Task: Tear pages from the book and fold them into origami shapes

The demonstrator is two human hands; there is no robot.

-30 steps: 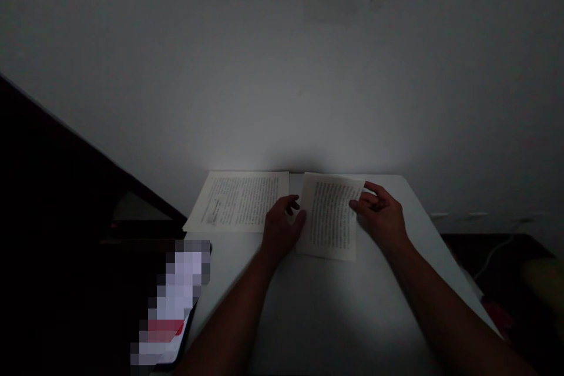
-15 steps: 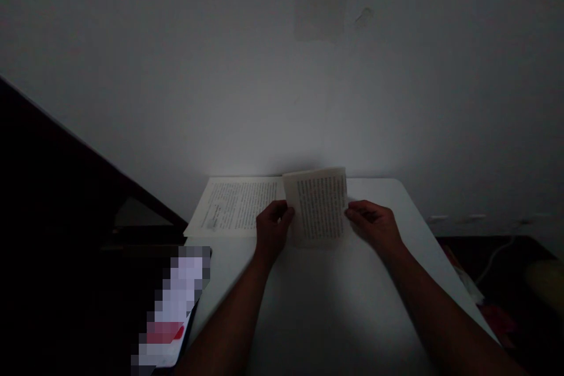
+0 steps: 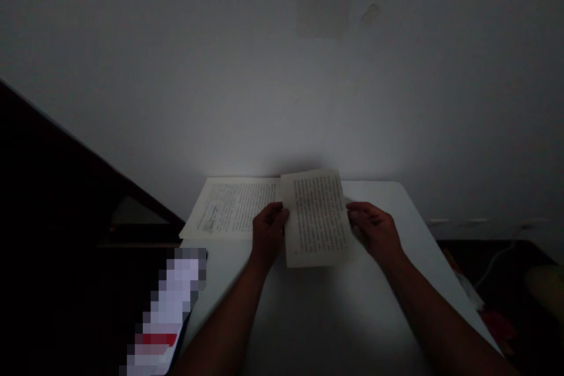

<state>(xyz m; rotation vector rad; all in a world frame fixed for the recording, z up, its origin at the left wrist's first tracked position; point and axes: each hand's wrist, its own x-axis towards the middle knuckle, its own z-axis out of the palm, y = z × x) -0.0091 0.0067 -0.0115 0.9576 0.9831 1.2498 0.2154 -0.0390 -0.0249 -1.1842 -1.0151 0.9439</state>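
Note:
Between my hands a printed sheet (image 3: 318, 217) is held above the white table (image 3: 326, 317), its lower edge toward me. My left hand (image 3: 268, 232) pinches its left edge with thumb and fingers. At the right edge, the fingers of my right hand (image 3: 374, 226) are closed on the sheet. Another printed page (image 3: 235, 205) lies flat at the table's back left, partly behind my left hand and the held sheet.
A pale wall (image 3: 247, 82) rises behind the table. At the left edge of the table is a lit phone-like screen (image 3: 170, 305), pixelated. To the right of the table, a white cable (image 3: 496, 261) and a red item (image 3: 497, 324) show in the dark.
The held sheet has tilted flatter and its lower edge has come down toward me, showing more of its printed face. Both hands still grip it at the sides.

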